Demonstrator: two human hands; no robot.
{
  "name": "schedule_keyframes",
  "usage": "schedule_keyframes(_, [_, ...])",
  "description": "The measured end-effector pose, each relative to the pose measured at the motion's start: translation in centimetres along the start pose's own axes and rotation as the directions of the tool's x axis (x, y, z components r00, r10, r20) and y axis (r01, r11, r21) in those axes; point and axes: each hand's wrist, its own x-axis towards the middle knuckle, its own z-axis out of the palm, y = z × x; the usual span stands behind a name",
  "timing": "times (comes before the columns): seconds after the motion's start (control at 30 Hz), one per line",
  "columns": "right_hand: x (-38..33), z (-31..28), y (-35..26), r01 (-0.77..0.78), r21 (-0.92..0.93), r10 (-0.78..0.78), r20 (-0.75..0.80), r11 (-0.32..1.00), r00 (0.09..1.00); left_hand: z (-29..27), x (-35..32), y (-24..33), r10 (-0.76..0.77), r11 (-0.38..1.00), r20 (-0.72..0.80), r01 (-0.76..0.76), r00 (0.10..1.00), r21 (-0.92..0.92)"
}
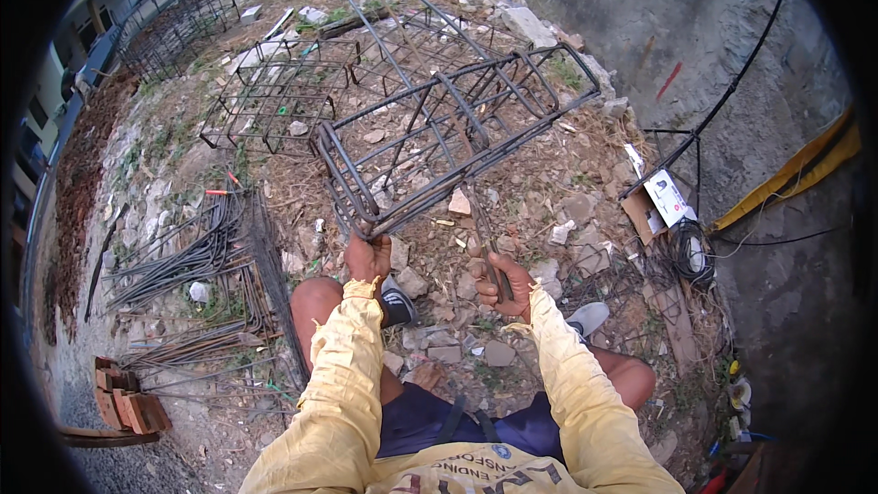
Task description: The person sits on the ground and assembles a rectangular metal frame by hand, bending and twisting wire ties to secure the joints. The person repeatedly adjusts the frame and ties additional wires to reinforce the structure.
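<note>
Steel cage: a dark, open, box-shaped cage of steel bars (468,163), ahead of the person, its near-left corner at the left hand.
Handling of cage: probably stiff and fairly heavy, liable to tip or swing if raised by one corner; rough bars should resist slipping.
Place to hold: best judged as the long bars either side of the cage's middle.
Left hand (368,258): forearm stretched forward; fingers curled closed around bars at the cage's near-left corner, fingertips partly hidden.
Right hand (505,284): on the body side of the cage, forearm angled inward; fist closed around a slender, dark steel rod (482,220).
Rod: points toward the cage's near long side; contact cannot be told.
Loose stock: thin, dark, bent steel bars (197,256), on the ground left of the cage.
</note>
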Motion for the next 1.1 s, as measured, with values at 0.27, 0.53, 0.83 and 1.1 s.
schedule_keyframes(0.27, [-0.1,-0.6,0.1,-0.088,0.172,0.041,0.26,0.981,0.965,-0.1,-0.6,-0.6,0.021,1.0,0.001,-0.021,1.0,0.004])
schedule_keyframes(0.53, [-0.3,2.2,2.1,0.098,-0.481,-0.265,-0.293,0.871,0.919,-1.3,0.4,-0.3,-0.127,0.98,0.001,0.125,0.992,-0.157])
schedule_keyframes(0.83, [-0.9,0.7,2.1,-0.076,0.24,0.0,0.302,0.968,0.953,1.6,-2.4,-0.2,-0.185,0.978,-0.024,0.182,0.982,-0.104])
schedule_keyframes(1.1, [0.9,0.5,3.4,0.193,0.043,-0.188,-0.095,0.98,0.978,0.1,0.1,0.0,-0.134,0.983,-0.006,0.132,0.991,-0.13])
